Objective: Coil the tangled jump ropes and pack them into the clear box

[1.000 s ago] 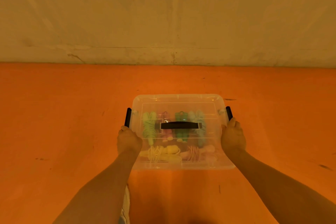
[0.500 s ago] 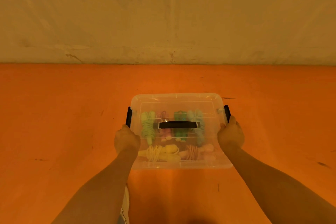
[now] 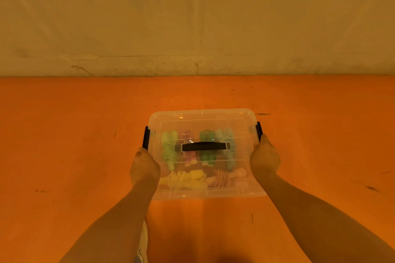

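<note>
Both hands grip the lidded clear box [image 3: 205, 117]: left hand [image 3: 145, 165], right hand [image 3: 265, 157]. Coiled jump ropes [image 3: 170, 147] lie inside. Box rests on orange floor [image 3: 64, 145].

Both hands' fingers [image 3: 265, 141] hidden (behind box [image 3: 205, 115]) — grip unclear.

Your left hand [image 3: 145, 165] and right hand [image 3: 265, 156] flank the clear box [image 3: 205, 116], blocking both of its sides. Its lid handle [image 3: 204, 146] is free from above. The orange floor [image 3: 64, 145] lies bare all around; the wall [image 3: 192, 17] stands well beyond.
</note>
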Action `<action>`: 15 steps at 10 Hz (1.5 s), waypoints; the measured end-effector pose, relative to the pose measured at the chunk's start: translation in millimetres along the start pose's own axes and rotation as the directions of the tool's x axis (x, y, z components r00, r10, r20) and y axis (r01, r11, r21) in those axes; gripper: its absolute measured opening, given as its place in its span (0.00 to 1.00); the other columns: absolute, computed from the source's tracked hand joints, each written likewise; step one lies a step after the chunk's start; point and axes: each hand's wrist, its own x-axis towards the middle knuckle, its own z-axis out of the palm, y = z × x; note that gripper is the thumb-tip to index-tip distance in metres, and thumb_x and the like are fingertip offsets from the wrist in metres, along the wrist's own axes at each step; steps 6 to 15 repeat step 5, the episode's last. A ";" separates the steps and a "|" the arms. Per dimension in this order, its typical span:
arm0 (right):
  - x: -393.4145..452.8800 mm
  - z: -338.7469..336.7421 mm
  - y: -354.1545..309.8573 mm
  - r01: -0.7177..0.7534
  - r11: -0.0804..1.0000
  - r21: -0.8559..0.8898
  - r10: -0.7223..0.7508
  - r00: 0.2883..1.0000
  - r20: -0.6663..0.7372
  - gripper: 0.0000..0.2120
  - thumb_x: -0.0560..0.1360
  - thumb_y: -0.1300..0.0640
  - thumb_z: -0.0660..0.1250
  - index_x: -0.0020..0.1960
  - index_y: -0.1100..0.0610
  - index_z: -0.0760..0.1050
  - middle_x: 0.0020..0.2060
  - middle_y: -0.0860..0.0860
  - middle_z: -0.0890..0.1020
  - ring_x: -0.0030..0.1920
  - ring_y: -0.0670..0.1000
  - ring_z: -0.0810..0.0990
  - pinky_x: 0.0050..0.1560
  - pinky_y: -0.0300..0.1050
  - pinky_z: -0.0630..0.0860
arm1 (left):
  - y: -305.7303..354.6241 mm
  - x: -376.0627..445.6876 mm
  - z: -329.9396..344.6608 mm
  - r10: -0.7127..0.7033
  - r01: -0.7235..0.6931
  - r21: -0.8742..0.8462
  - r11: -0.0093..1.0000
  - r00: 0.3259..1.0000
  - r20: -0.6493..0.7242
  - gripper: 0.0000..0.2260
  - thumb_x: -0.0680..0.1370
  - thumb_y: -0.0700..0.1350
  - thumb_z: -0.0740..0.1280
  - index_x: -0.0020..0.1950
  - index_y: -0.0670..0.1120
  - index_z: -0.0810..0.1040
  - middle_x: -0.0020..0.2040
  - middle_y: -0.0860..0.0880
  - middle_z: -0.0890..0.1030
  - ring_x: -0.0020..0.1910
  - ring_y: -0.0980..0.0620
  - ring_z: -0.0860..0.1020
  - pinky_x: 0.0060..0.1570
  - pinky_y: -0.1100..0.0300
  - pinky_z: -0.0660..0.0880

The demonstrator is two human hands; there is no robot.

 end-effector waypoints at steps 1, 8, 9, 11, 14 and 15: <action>-3.1 0.9 12.5 0.148 0.967 -0.207 -0.133 0.987 0.089 0.26 0.82 0.63 0.53 0.77 0.59 0.48 0.76 0.56 0.54 0.73 0.57 0.60 0.69 0.52 0.65 | -2.0 -4.5 5.0 0.111 -0.119 0.221 0.968 0.993 0.051 0.29 0.80 0.38 0.58 0.76 0.36 0.44 0.76 0.38 0.54 0.73 0.42 0.59 0.68 0.55 0.66; -19.1 -8.1 28.5 0.740 0.515 -0.433 -0.759 0.628 0.172 0.35 0.62 0.59 0.79 0.67 0.55 0.73 0.69 0.56 0.72 0.65 0.59 0.74 0.67 0.64 0.63 | -4.2 -42.2 -29.0 0.491 -0.548 0.399 0.735 0.836 0.245 0.27 0.83 0.48 0.52 0.78 0.50 0.43 0.78 0.47 0.43 0.77 0.47 0.46 0.74 0.53 0.50; -19.1 -8.1 28.5 0.740 0.515 -0.433 -0.759 0.628 0.172 0.35 0.62 0.59 0.79 0.67 0.55 0.73 0.69 0.56 0.72 0.65 0.59 0.74 0.67 0.64 0.63 | -4.2 -42.2 -29.0 0.491 -0.548 0.399 0.735 0.836 0.245 0.27 0.83 0.48 0.52 0.78 0.50 0.43 0.78 0.47 0.43 0.77 0.47 0.46 0.74 0.53 0.50; -19.1 -8.1 28.5 0.740 0.515 -0.433 -0.759 0.628 0.172 0.35 0.62 0.59 0.79 0.67 0.55 0.73 0.69 0.56 0.72 0.65 0.59 0.74 0.67 0.64 0.63 | -4.2 -42.2 -29.0 0.491 -0.548 0.399 0.735 0.836 0.245 0.27 0.83 0.48 0.52 0.78 0.50 0.43 0.78 0.47 0.43 0.77 0.47 0.46 0.74 0.53 0.50; -19.1 -8.1 28.5 0.740 0.515 -0.433 -0.759 0.628 0.172 0.35 0.62 0.59 0.79 0.67 0.55 0.73 0.69 0.56 0.72 0.65 0.59 0.74 0.67 0.64 0.63 | -4.2 -42.2 -29.0 0.491 -0.548 0.399 0.735 0.836 0.245 0.27 0.83 0.48 0.52 0.78 0.50 0.43 0.78 0.47 0.43 0.77 0.47 0.46 0.74 0.53 0.50; -19.1 -8.1 28.5 0.740 0.515 -0.433 -0.759 0.628 0.172 0.35 0.62 0.59 0.79 0.67 0.55 0.73 0.69 0.56 0.72 0.65 0.59 0.74 0.67 0.64 0.63 | -4.2 -42.2 -29.0 0.491 -0.548 0.399 0.735 0.836 0.245 0.27 0.83 0.48 0.52 0.78 0.50 0.43 0.78 0.47 0.43 0.77 0.47 0.46 0.74 0.53 0.50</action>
